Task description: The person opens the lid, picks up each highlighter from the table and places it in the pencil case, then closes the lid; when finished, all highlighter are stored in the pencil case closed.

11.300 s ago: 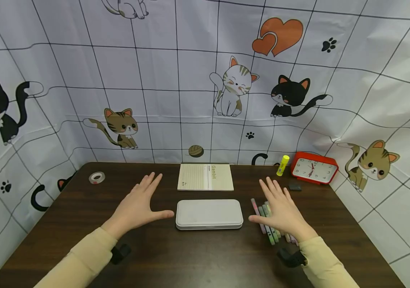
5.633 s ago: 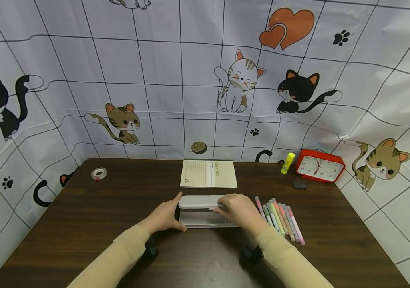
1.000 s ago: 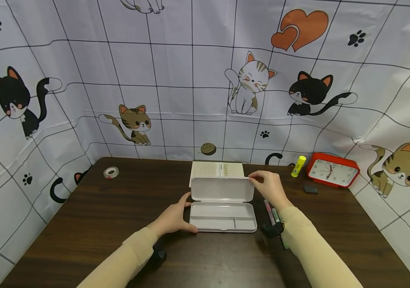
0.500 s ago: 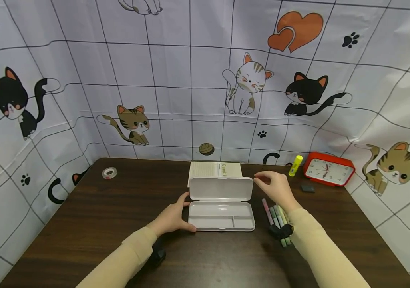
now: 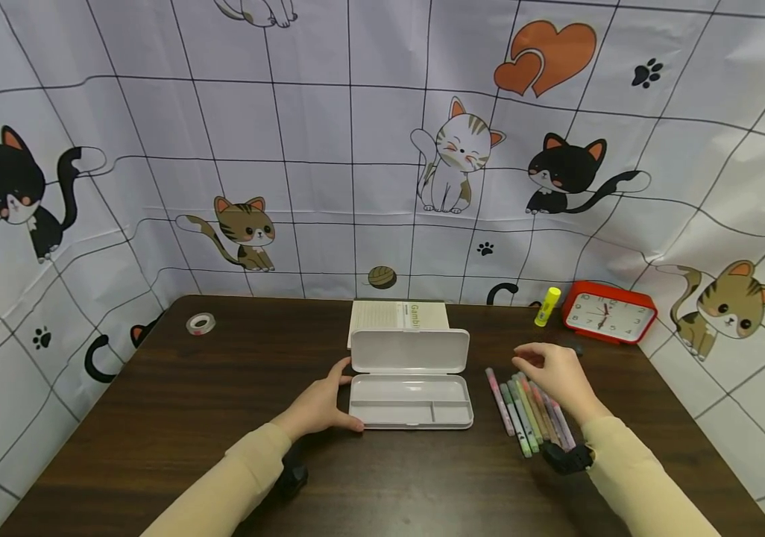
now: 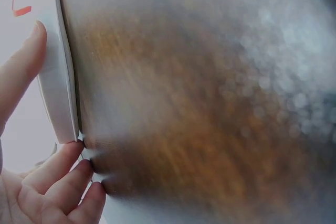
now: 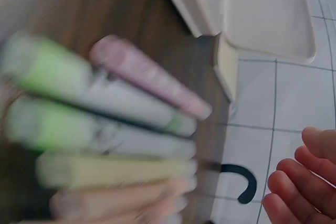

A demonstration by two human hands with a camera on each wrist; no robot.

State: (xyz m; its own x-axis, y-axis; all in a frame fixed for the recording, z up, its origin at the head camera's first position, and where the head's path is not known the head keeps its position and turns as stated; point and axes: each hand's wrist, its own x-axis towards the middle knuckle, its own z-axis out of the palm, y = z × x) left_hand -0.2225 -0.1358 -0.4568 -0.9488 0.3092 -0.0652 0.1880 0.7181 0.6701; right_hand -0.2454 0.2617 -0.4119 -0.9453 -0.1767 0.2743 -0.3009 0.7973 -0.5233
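A white pencil case [image 5: 411,414] lies with its lid [image 5: 411,352] raised, showing a long compartment and a small one at the right. My left hand [image 5: 320,403] holds the case's left end, thumb at the front corner and fingers at the side. In the left wrist view the thumb and fingertips [image 6: 73,150] touch the case wall. My right hand [image 5: 560,377] hovers beyond a row of several colored markers [image 5: 522,414], fingers loosely bent and holding nothing. In the right wrist view the pink marker [image 7: 149,74] lies nearest the case.
Behind the lid lies a cream notebook [image 5: 382,315]. A roll of tape [image 5: 200,324] sits at the back left. At the back right stand a yellow glue stick [image 5: 546,306] and a red clock [image 5: 609,312]; a small dark block [image 5: 578,350] is partly hidden by the right hand.
The case went from closed to open with its lid raised. In the last second my right hand let go of the lid and moved right, over the markers. My left hand stayed on the case.
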